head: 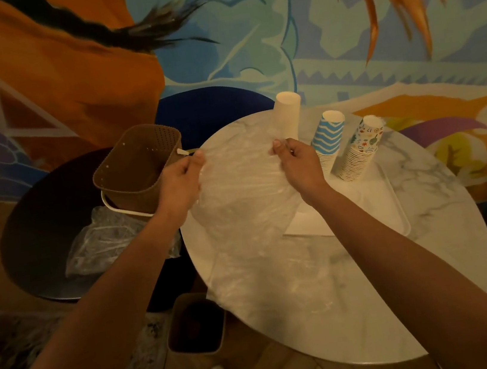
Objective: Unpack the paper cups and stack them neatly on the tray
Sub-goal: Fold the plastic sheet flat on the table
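Head view: the left hand (181, 177) and right hand (297, 158) each pinch the upper edge of a crumpled clear plastic wrapper (249, 214) between thumb and curled fingers. They hold it spread between them, and it hangs down over the round white marble table (345, 295). Both bare forearms reach forward from the bottom corners, wrists level and the hands apart.

The wrapper looks empty, so the unpacking seems nearly done. Three cup stacks stand towards one o'clock of the table. The blue-and-white zigzag stack (328, 138) and the multicoloured patterned stack (362, 149) lean on the white rectangular tray (402, 209). The plain white stack (287, 115) is at twelve o'clock, its base hidden behind the film.

The next move is probably to gather the film and drop it clear of the stacks. It could go with the other crumpled clear bag (103, 241) at nine o'clock, or in the brown bin (193, 326) at six. The leaning stacks would then want straightening.
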Motion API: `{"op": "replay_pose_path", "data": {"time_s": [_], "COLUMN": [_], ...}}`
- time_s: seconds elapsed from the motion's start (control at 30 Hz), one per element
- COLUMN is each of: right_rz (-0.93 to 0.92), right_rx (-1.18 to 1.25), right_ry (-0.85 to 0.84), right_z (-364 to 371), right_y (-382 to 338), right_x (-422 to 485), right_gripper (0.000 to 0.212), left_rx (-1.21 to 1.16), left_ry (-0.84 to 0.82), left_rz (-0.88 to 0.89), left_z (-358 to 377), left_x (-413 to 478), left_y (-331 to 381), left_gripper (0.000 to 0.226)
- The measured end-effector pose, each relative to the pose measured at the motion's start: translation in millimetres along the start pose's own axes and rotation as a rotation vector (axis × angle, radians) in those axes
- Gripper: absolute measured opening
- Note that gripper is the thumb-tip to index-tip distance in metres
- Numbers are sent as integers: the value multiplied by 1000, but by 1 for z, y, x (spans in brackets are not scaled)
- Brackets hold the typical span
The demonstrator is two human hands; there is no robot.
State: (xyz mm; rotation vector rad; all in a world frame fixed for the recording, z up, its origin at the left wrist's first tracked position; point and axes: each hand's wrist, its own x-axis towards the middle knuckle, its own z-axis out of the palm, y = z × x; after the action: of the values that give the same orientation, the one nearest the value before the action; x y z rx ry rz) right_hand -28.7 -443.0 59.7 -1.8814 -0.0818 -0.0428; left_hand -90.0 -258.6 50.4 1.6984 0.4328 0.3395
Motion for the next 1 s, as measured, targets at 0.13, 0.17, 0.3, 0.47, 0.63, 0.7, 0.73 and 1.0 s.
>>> {"op": "replay_pose_path", "data": {"time_s": [0.13, 0.17, 0.3, 0.47, 0.63, 0.7, 0.73, 1.0], "right_rz": [38, 49, 57, 39, -7, -35, -42, 71], "right_rx": [4, 8, 1, -12, -67, -104, -109, 152], "right_ry": [33, 41, 19, -15, -73, -115, -127, -459], "right_z": [-2, -4, -6, -4, -9, -12, -14, -17], "right_y": [7, 9, 13, 7, 3, 4, 5, 12], "right_x": [-1, -1, -1, -2, -5, -5, -5, -15], "right_gripper": [27, 28, 36, 37, 34, 32, 31, 10], "left_rx": [-126, -140, -77, 156, -6, -77, -124, -369], "left_ry": [239, 274, 187, -166, -80, -48, -46, 0], "left_rz": [-99, -113, -148, 3, 24, -22, -59, -267], "left_z": [-9, -13, -17, -10, -5, -8, -8, -9], "left_x": [10, 12, 9, 0, -2, 1, 1, 5], "left_y": [0, -1, 2, 1, 1, 4, 5, 13], "left_gripper": [41, 42, 40, 24, 24, 25, 24, 30]}}
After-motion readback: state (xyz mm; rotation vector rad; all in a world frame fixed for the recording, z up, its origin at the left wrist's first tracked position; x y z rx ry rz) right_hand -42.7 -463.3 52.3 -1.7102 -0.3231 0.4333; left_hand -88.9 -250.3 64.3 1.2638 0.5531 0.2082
